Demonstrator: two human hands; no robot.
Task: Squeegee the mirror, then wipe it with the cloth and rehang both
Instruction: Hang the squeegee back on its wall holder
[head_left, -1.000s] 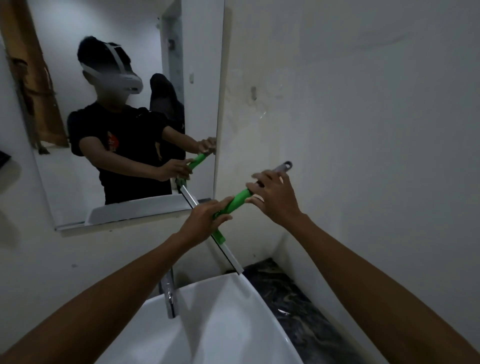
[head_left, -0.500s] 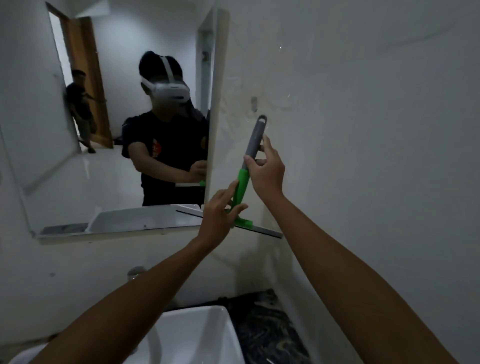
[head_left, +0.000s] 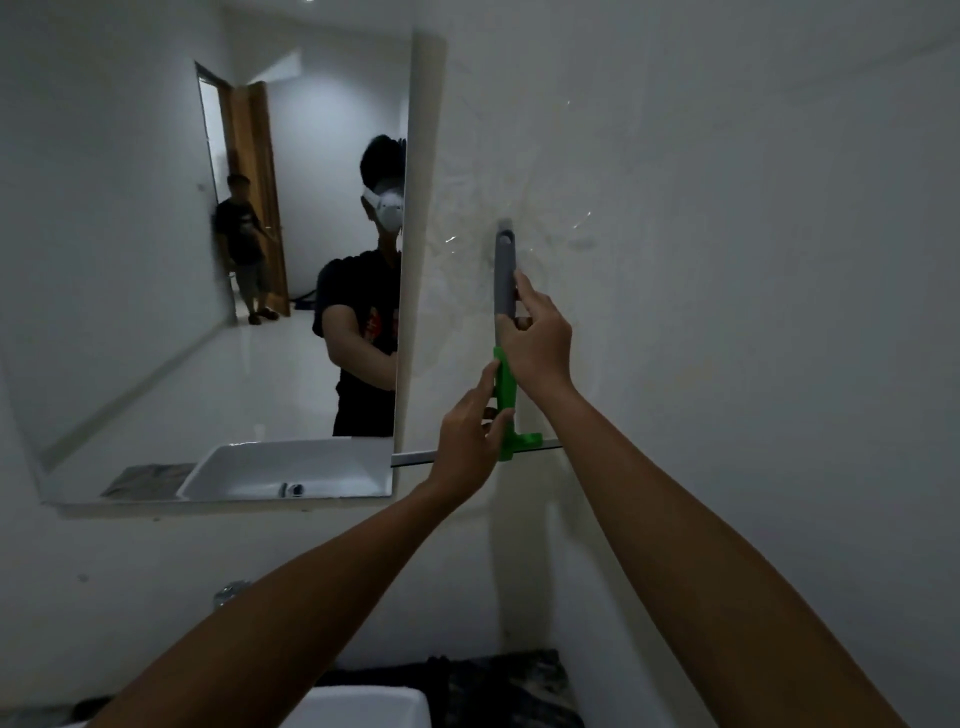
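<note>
The squeegee (head_left: 505, 280) stands upright against the white wall right of the mirror (head_left: 156, 260), grey handle end up, green neck and blade at the bottom. Its top end sits at a small wall hook (head_left: 505, 224). My right hand (head_left: 537, 345) grips the handle where grey meets green. My left hand (head_left: 467, 436) holds the green neck just above the blade (head_left: 415, 458), which lies level. No cloth is in view.
A white sink (head_left: 358, 706) lies below at the bottom edge, with a dark marbled counter (head_left: 498, 686) to its right and a tap (head_left: 228, 592) at the left. The mirror reflects a second person standing by a wooden door.
Both hands have raised the squeegee from a slant over the sink to upright against the wall, its top end now up at the hook. My view has tilted upward.
</note>
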